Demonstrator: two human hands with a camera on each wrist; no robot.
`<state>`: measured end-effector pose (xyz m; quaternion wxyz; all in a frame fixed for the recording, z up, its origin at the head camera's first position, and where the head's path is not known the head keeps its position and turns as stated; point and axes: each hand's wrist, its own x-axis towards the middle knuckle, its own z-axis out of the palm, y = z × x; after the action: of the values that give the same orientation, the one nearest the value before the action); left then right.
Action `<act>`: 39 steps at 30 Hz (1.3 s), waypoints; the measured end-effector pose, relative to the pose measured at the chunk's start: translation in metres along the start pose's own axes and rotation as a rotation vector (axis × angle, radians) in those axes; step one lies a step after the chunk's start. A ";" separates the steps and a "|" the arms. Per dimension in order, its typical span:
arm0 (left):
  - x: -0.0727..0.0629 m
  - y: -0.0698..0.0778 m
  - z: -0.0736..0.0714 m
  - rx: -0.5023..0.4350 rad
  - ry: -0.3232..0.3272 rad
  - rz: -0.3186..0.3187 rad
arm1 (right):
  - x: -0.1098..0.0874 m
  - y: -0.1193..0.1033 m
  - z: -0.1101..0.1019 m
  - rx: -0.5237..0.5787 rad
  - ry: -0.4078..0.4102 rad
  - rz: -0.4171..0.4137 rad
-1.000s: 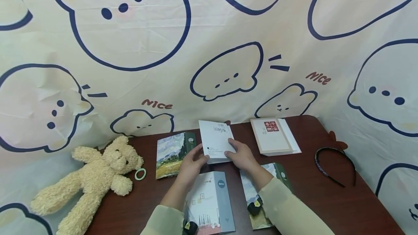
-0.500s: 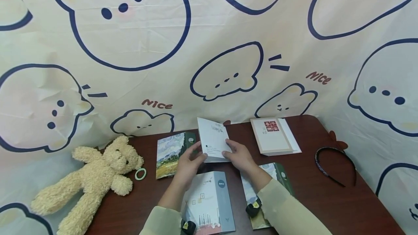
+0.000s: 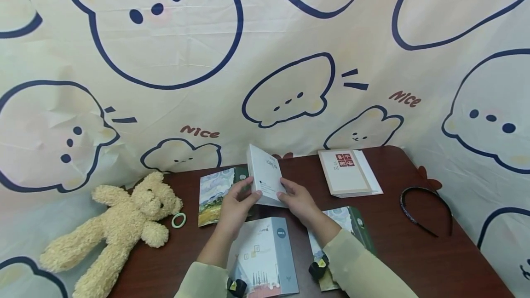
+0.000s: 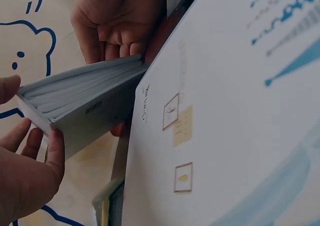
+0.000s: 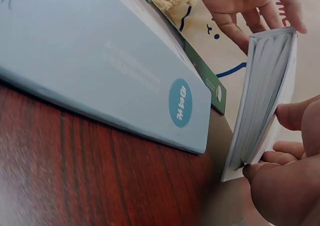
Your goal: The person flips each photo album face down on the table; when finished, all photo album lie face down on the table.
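Between both hands, a white photo album with dark print is held up at a tilt over the far part of the table. My left hand grips its spine side, thumb on the front and fingers around the edge. On the opposite edge, my right hand pinches the covers. The right wrist view shows the album's inner pages edge-on, bunched between nearly closed covers. Just below the hands lies a larger pale album with a blue-grey band.
A landscape-painted album lies left, and a similar one sits partly under the right forearm. A cream album with red characters is at the back right. A teddy bear, green ring and black headband flank them.
The white album has turned, so its front faces more to the right and its spine side shows. Both hands have shifted slightly left with it.
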<state>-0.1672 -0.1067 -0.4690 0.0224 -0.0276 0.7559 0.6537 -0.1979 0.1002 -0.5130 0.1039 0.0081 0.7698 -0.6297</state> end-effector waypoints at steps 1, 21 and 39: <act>0.000 0.001 -0.001 0.012 0.004 0.003 | -0.001 0.000 0.001 0.007 -0.015 -0.009; -0.004 0.017 -0.017 0.095 0.018 0.060 | -0.006 -0.004 0.028 0.146 -0.123 -0.045; -0.007 0.018 -0.021 0.125 0.040 0.120 | -0.016 -0.022 0.040 0.160 -0.143 -0.077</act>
<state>-0.1616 -0.1248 -0.4475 -0.0300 0.0062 0.7958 0.6048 -0.1793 0.0584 -0.4968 0.1335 -0.0583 0.7074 -0.6916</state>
